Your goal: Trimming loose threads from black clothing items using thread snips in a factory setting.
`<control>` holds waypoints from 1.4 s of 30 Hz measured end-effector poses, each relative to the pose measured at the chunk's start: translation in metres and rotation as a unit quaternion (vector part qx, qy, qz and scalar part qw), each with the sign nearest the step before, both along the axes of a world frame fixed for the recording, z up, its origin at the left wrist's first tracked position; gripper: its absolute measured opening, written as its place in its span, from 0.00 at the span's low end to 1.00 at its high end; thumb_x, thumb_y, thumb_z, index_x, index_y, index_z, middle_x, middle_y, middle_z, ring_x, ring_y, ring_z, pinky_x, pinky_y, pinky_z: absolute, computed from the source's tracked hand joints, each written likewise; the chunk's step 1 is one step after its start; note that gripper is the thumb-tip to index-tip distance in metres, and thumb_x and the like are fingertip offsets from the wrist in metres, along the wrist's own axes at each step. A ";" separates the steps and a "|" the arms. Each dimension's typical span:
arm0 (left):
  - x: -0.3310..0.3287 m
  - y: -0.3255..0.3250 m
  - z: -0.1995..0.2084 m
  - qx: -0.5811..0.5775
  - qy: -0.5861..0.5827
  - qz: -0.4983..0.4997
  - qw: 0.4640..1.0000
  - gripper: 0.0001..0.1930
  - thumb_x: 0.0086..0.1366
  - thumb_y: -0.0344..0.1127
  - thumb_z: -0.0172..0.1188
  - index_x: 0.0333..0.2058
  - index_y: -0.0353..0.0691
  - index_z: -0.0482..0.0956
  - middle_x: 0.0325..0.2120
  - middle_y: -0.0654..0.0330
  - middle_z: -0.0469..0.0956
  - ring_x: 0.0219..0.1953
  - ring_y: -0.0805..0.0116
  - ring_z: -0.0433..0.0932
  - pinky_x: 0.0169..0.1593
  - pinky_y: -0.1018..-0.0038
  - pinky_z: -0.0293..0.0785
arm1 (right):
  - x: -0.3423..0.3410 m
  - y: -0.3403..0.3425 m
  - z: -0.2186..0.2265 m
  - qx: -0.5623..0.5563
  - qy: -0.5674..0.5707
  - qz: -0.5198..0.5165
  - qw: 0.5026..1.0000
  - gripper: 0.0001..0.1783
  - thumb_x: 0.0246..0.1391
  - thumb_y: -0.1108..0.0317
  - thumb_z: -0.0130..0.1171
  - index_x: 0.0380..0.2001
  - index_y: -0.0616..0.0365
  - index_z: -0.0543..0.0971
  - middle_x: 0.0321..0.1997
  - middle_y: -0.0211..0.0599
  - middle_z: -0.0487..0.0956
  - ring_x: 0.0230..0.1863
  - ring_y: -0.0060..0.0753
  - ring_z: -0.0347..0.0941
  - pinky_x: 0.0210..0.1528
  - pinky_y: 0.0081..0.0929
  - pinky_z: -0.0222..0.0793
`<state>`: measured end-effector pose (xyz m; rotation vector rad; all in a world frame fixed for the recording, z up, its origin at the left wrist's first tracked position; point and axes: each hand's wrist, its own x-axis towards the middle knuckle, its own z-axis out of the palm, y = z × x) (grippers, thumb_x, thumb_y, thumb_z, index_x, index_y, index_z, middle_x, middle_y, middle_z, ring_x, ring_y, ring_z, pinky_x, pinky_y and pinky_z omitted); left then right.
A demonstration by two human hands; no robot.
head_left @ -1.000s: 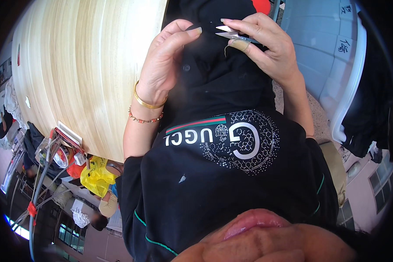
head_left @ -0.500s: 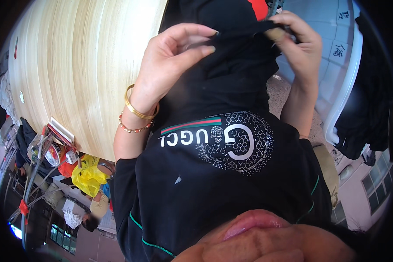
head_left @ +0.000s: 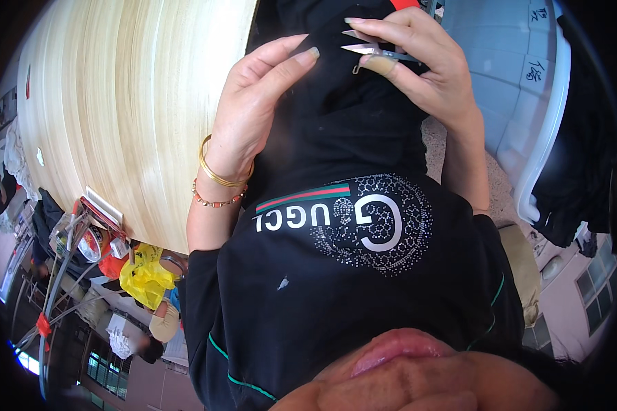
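Dark fabric, a black cloth (head_left: 332,103), lies bunched over my lap at the upper middle. My left hand (head_left: 257,89) reaches in beside the table, thumb and forefinger pinched at the cloth's edge. My right hand (head_left: 435,68) holds small thread snips (head_left: 360,48) between thumb and fingers. Their pointed blades are spread and face my left fingertips, with a gap between. A beige wrap covers part of the right thumb. Black on black hides the exact fold that the left fingers grip.
A pale wooden table (head_left: 130,103) fills the left side. To the right stands a light blue plastic tub (head_left: 500,89), with dark cloth (head_left: 576,192) beyond its rim. A yellow plastic bag (head_left: 146,274) hangs near the table's lower edge. Another person (head_left: 161,329) is in the background at lower left.
Both hands have drawn apart from the stretched cloth edge. My left hand has shifted slightly left; my right hand has let go of the edge, and the snips' blades now show.
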<state>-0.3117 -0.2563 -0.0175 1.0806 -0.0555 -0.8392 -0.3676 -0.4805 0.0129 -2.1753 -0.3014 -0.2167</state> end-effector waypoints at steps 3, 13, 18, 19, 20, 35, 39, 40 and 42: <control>-0.003 -0.001 0.002 0.005 -0.013 -0.003 1.000 0.14 0.65 0.27 0.57 0.49 0.34 0.77 0.42 0.61 0.80 0.44 0.77 0.77 0.51 0.82 0.71 | 0.003 0.010 0.009 0.017 0.006 -0.004 1.000 0.22 0.44 0.73 0.67 0.47 0.60 0.80 0.33 0.38 0.76 0.33 0.33 0.72 0.34 0.25 0.67; -0.003 -0.003 0.004 0.018 -0.053 -0.005 0.998 0.13 0.66 0.26 0.55 0.49 0.33 0.76 0.41 0.63 0.79 0.43 0.79 0.76 0.50 0.84 0.70 | 0.013 0.013 0.020 0.179 0.242 -0.109 0.947 0.16 0.46 0.75 0.67 0.42 0.63 0.82 0.31 0.36 0.77 0.28 0.26 0.71 0.31 0.21 0.65; -0.008 -0.008 0.007 0.078 -0.146 -0.003 0.986 0.14 0.64 0.25 0.56 0.48 0.35 0.76 0.39 0.64 0.80 0.40 0.80 0.76 0.43 0.83 0.72 | 0.010 0.006 -0.016 0.064 0.110 0.002 0.992 0.13 0.47 0.72 0.67 0.39 0.60 0.81 0.32 0.26 0.77 0.31 0.16 0.67 0.32 0.16 0.60; -0.008 -0.007 0.004 0.131 -0.215 -0.013 0.968 0.14 0.62 0.24 0.56 0.48 0.36 0.76 0.38 0.65 0.80 0.39 0.81 0.76 0.41 0.82 0.72 | 0.010 0.001 -0.019 0.067 0.153 0.003 0.986 0.10 0.48 0.70 0.68 0.34 0.61 0.80 0.29 0.23 0.75 0.29 0.13 0.66 0.31 0.15 0.60; -0.011 -0.008 0.000 0.200 -0.278 0.007 0.940 0.14 0.59 0.25 0.57 0.46 0.37 0.75 0.33 0.61 0.80 0.35 0.76 0.78 0.37 0.79 0.72 | 0.010 -0.001 -0.018 0.063 0.123 -0.007 0.990 0.11 0.47 0.71 0.68 0.35 0.61 0.81 0.29 0.25 0.74 0.30 0.15 0.67 0.31 0.16 0.61; -0.015 -0.034 0.008 0.366 -0.530 0.021 0.765 0.21 0.53 0.36 0.62 0.45 0.39 0.71 0.23 0.53 0.77 0.26 0.53 0.79 0.30 0.67 0.75 | 0.032 0.008 -0.017 0.068 -0.146 -0.078 0.984 0.09 0.49 0.75 0.65 0.23 0.59 0.73 0.20 0.20 0.66 0.21 0.11 0.57 0.22 0.15 0.53; -0.016 -0.017 0.005 0.245 -0.395 0.054 0.884 0.15 0.54 0.27 0.59 0.42 0.37 0.74 0.32 0.57 0.78 0.34 0.67 0.79 0.40 0.75 0.74 | 0.016 -0.004 -0.004 0.092 0.054 -0.141 0.984 0.09 0.50 0.74 0.65 0.24 0.59 0.73 0.20 0.20 0.66 0.23 0.11 0.57 0.24 0.15 0.54; -0.016 -0.014 0.005 0.216 -0.329 0.051 0.918 0.13 0.55 0.27 0.60 0.40 0.36 0.75 0.32 0.59 0.78 0.35 0.72 0.78 0.40 0.76 0.73 | 0.019 -0.001 -0.003 0.077 0.019 -0.146 0.986 0.09 0.50 0.74 0.65 0.24 0.59 0.73 0.20 0.19 0.66 0.23 0.11 0.57 0.24 0.15 0.54; -0.013 -0.007 0.003 0.181 -0.276 0.030 0.943 0.10 0.58 0.25 0.61 0.39 0.35 0.78 0.32 0.64 0.80 0.35 0.79 0.77 0.41 0.80 0.73 | 0.017 0.004 0.014 0.092 0.058 -0.174 0.979 0.09 0.49 0.74 0.65 0.24 0.60 0.73 0.21 0.22 0.68 0.23 0.14 0.60 0.25 0.17 0.57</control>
